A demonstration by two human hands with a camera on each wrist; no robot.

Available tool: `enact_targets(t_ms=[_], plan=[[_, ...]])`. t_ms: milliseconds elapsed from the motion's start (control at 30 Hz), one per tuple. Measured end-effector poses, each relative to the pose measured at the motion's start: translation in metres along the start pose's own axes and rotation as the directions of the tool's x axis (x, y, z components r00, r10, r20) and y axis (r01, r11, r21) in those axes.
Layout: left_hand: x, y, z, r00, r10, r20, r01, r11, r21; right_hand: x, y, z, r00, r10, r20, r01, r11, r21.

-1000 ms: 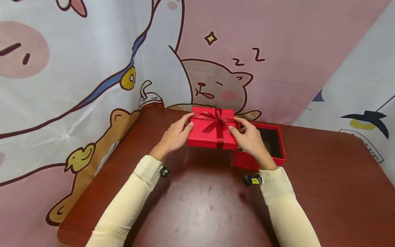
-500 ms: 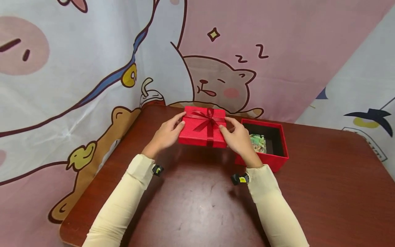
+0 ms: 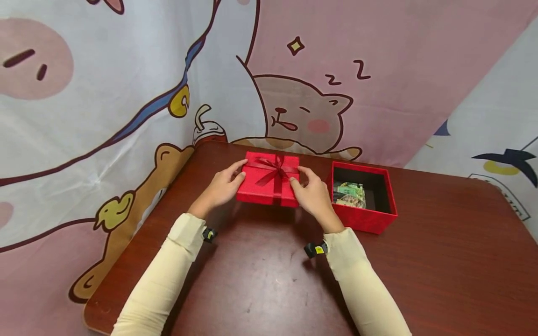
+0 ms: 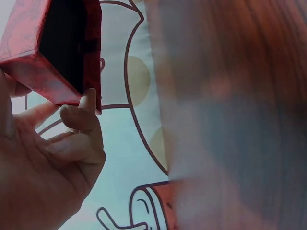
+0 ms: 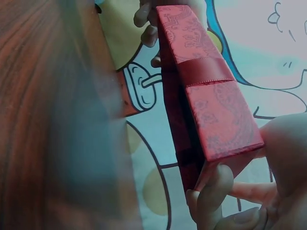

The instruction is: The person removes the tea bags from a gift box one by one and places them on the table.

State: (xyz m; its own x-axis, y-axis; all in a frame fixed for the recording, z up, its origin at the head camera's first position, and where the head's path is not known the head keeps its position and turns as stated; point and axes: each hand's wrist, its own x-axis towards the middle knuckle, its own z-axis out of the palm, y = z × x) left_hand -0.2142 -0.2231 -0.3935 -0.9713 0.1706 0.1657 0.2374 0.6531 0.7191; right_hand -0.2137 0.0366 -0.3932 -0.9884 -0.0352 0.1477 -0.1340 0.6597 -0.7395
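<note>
A red box lid (image 3: 256, 179) with a dark red ribbon and bow is held level above the table. My left hand (image 3: 222, 186) grips its left edge, thumb on the near side. On the opposite edge, my right hand (image 3: 312, 193) grips with the thumb near the top face. The lid's dark hollow underside shows in the left wrist view, where the left hand (image 4: 57, 153) curls its fingers at the edge. In the right wrist view, the right hand (image 5: 230, 196) holds a corner of the lid. Right of it stands the open red box base (image 3: 361, 220), black inside.
Inside the base lies a green printed packet (image 3: 350, 193), partly hidden by the wall. The brown wooden table (image 3: 269, 280) meets a cartoon-printed cloth (image 3: 378, 107) at its back and left. Both wrists wear small black straps.
Both hands have carried the lid left, away from the base, and slightly down in the last half second. The base and the packet in it have come into fuller view.
</note>
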Motion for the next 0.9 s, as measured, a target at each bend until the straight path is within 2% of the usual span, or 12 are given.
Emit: enact_targets(t_ms=[300,567,900], plan=[[0.002,-0.010,0.010,0.998,-0.054,0.039,0.055,0.998,-0.017,-0.001,0.012,0.016,0.999,0.033,0.009,-0.033,0.999,-0.004],[0.003,-0.017,0.020,0.988,-0.111,0.109,0.111,0.994,0.006,-0.001,0.020,0.024,0.996,0.059,0.060,-0.058,0.998,-0.005],[0.006,-0.024,0.031,0.986,-0.117,0.122,0.111,0.993,0.050,0.003,0.031,0.028,0.991,0.078,0.110,-0.078,0.997,-0.004]])
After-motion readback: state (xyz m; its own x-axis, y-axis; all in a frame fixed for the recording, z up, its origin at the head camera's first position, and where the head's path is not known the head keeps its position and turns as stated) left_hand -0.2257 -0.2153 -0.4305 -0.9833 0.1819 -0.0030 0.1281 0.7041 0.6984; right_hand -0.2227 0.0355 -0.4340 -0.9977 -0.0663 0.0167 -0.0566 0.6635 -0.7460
